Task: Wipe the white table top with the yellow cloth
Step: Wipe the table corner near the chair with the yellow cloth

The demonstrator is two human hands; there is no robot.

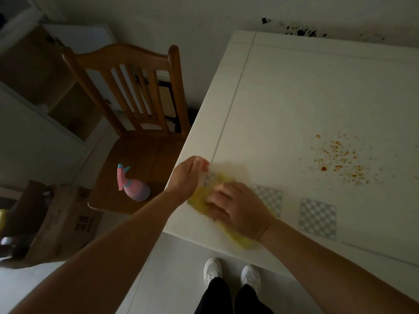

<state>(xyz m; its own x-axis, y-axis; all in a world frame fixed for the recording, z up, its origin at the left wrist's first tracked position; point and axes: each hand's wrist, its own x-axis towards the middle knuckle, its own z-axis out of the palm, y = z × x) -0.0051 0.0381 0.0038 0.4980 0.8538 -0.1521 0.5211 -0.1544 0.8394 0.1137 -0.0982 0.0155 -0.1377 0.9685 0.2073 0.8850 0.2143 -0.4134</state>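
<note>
step: wiping, early | yellow cloth (199, 199): flat on the table (294, 98), at its near left corner | right hand (240, 208): palm down on cloth, fingers spread to press a wide area | left hand (189, 175): at the table edge beside the cloth, fingers together, pinching nothing I can see | orange crumbs (337, 159): far right of cloth, untouched, I think next

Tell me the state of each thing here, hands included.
yellow cloth: flat on the table, under the right hand.
right hand: pressed flat on the cloth.
left hand: at the table's edge, fingers blurred.
white table top: orange crumbs scattered on it, not yet wiped.
spray bottle: lying on the wooden chair.
</note>
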